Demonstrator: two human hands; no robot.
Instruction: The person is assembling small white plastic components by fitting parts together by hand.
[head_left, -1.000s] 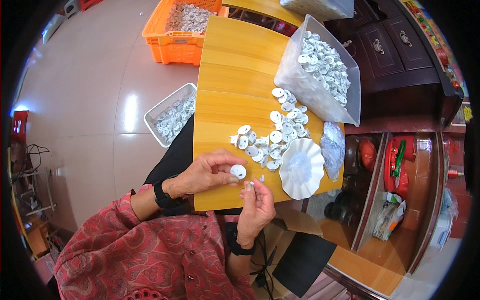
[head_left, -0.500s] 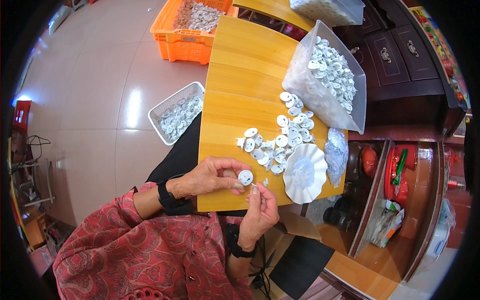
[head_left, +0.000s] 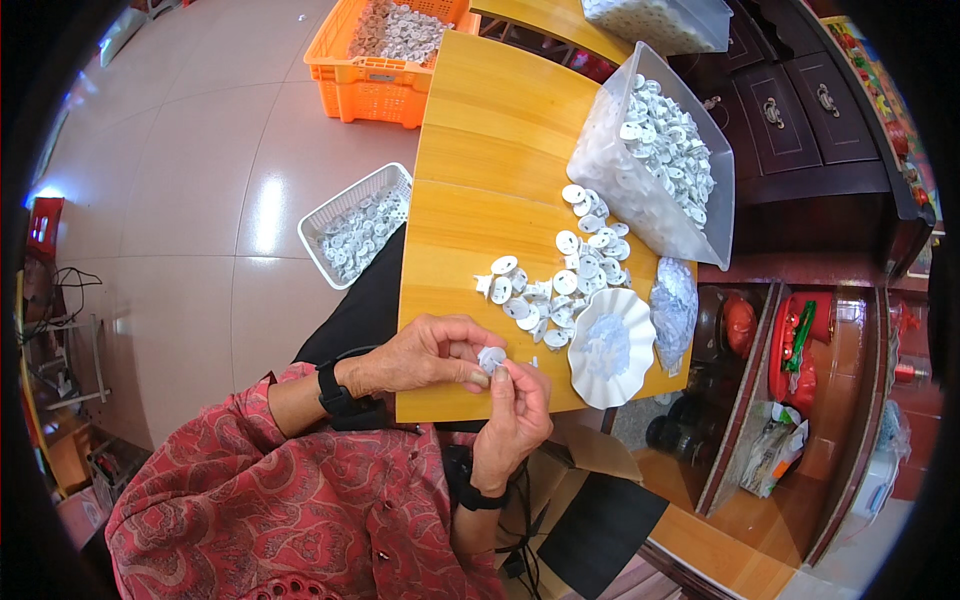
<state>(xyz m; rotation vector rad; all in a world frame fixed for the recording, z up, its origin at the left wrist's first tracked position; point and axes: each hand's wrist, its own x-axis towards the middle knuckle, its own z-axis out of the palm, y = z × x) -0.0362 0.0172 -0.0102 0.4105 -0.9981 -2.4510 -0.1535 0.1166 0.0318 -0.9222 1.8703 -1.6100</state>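
A round white plastic piece with a knob-like back point(head_left: 491, 358) is pinched between the thumb and fingers of my left hand point(head_left: 440, 355). My right hand point(head_left: 513, 415) is closed at its lower right edge, thumb and forefinger pressed together against it; the small white piece in those fingertips is now hidden. Beyond my hands lies a loose pile of similar round white pieces point(head_left: 565, 282). Right of my right hand stands a white scalloped dish point(head_left: 640, 378) of small pale pieces. A few tiny white bits point(head_left: 534, 364) rest on the wooden table point(head_left: 480, 140).
A translucent tub point(head_left: 610, 150) of white pieces leans at the table's far right. Beside the dish sits a plastic bag of pale pieces point(head_left: 673, 305). On the floor are a white basket point(head_left: 312, 228) and an orange crate point(head_left: 370, 95). An open cardboard box point(head_left: 600, 455) stands below the table's near edge.
My right hand has moved slightly up and left, bringing its fingertips against the round piece. The round piece has tilted in my left fingers, and its flat face shows less.
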